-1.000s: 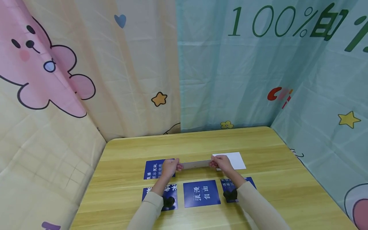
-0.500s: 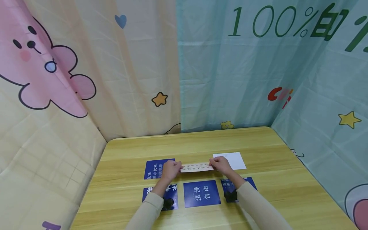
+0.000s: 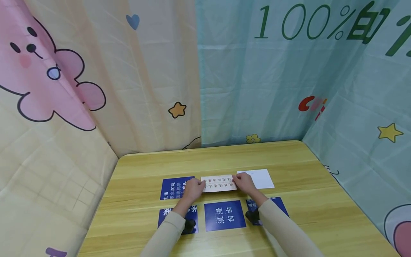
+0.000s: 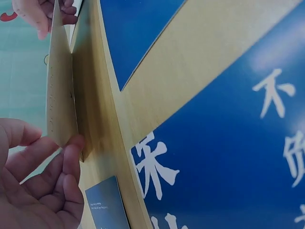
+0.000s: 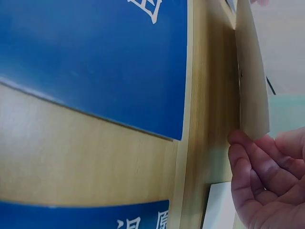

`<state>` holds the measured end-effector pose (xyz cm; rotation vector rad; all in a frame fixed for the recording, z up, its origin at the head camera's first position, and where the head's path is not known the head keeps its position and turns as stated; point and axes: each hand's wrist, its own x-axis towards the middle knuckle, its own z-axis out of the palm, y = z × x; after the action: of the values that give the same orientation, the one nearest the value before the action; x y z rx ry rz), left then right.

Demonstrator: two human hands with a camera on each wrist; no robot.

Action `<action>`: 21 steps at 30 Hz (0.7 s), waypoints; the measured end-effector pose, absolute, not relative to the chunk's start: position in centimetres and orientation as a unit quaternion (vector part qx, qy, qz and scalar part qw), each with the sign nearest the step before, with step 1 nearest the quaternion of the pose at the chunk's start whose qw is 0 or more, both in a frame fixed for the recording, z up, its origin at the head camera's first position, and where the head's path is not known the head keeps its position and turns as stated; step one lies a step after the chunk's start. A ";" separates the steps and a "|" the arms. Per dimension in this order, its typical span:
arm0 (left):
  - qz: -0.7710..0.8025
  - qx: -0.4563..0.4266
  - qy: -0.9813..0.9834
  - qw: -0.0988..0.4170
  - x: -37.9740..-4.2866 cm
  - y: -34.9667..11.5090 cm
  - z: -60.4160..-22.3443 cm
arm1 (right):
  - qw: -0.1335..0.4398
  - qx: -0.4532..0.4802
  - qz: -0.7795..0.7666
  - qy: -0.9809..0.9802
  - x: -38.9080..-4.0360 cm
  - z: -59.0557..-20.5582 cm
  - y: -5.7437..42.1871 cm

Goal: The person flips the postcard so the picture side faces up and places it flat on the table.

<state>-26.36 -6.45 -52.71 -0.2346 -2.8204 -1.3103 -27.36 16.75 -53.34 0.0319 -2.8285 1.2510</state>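
Note:
A cream card (image 3: 219,183) printed with rows of dark characters is stretched between both hands in the middle of the table. My left hand (image 3: 193,189) pinches its left end, thumb on one face and fingers on the other, as the left wrist view shows. At the opposite end, my right hand (image 3: 244,182) pinches the card the same way. From the wrist views the card (image 5: 251,71) stands tilted close over the wood, its lower edge toward the tabletop. Below it lies a blue card with white characters (image 3: 224,216).
Another blue card (image 3: 169,189) lies partly behind the left hand, and one more (image 3: 163,215) is under the left forearm. A further blue card (image 3: 278,204) lies by the right wrist. A white card (image 3: 263,178) sits back right on the wooden table (image 3: 205,160). Printed curtains (image 3: 154,71) enclose it.
The held card has tipped from nearly edge-on to flatter, so its printed face now shows more fully. Both hands have kept their pinch and barely shifted. The other cards lie where they were.

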 end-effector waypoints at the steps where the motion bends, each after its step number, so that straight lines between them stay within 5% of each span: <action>1: -0.418 -0.077 -0.905 0.010 -26.4 -6.4 -52.7 | 0.024 0.010 0.405 -0.914 -27.4 -53.3 16.7; 21: -0.369 -0.070 -0.927 -0.013 -26.5 -5.7 -53.2 | -0.018 -0.015 0.344 -0.939 -27.6 -52.8 15.1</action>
<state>-26.50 -5.71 -53.20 -0.2213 -2.9369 -1.1684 -27.61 15.10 -52.80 -0.0467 -2.9823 1.0930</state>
